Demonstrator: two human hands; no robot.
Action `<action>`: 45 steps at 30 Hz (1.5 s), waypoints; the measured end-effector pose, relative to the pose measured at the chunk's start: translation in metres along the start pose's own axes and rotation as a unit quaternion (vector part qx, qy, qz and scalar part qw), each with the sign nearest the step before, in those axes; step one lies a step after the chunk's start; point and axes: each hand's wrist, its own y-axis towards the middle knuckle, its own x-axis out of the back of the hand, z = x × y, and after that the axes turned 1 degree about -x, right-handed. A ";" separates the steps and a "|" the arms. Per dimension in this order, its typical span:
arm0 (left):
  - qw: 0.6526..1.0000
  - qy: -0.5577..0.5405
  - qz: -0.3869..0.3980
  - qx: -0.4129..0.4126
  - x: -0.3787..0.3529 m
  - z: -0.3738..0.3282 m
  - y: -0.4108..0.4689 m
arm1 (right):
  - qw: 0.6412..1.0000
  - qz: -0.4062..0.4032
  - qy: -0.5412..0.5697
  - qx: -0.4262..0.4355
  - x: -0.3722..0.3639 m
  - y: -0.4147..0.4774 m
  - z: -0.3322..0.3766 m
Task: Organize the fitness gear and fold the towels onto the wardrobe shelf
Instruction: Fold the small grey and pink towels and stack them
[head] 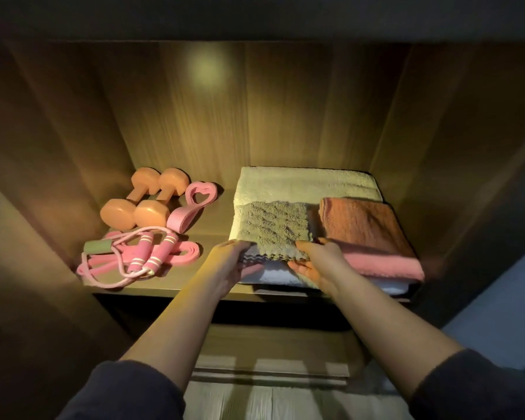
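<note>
**Both hands on the small grey towel at the shelf front**

Head view: we look down into a lit wardrobe bay with a wooden shelf (217,221). Our left hand (235,263) and right hand (314,262) each hold the near edge of a small folded grey towel (275,221), thumbs on top and fingers curled underneath, one hand at each near corner. The grey towel lies on the left part of a large folded cream towel (303,181), which fills the right half of the shelf and reaches nearly to the back panel (255,110). Just beside the grey towel, to its right and on the same cream towel, lies a folded pink towel (369,230); the two are close, and we cannot tell whether they touch.

The left half of the shelf carries the fitness gear. Two orange dumbbells (144,201) lie side by side towards the back, touching. A pink heart-shaped band (194,206) lies just beside them on the right. In front sits a coiled pink jump rope (134,257) with striped handles, resting over a flat pink band (190,249) near our left hand. A bare strip of shelf separates the gear from the towels. Dark sleeves (128,392) cover our forearms' near ends.
</note>
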 end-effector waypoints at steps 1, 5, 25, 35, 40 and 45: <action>1.000 0.004 -0.007 0.000 0.000 0.001 -0.003 | 1.000 0.001 -0.009 -0.002 0.001 -0.003 -0.002; 0.999 0.039 -0.010 0.022 -0.002 -0.002 -0.010 | 0.999 0.013 -0.048 -0.014 0.004 -0.008 -0.002; 0.972 0.233 -0.031 0.006 -0.026 -0.050 0.068 | 0.969 0.032 -0.243 -0.006 -0.023 0.049 0.046; 0.977 0.182 0.050 -0.104 -0.032 -0.084 0.053 | 0.959 0.023 -0.230 0.164 -0.008 0.034 0.082; 0.934 0.258 0.043 -0.244 -0.041 -0.107 0.029 | 0.859 0.029 -0.404 0.313 -0.009 0.004 0.110; 0.817 0.435 0.090 -0.368 -0.047 -0.118 -0.014 | 0.780 0.124 -0.541 0.288 -0.006 -0.034 0.120</action>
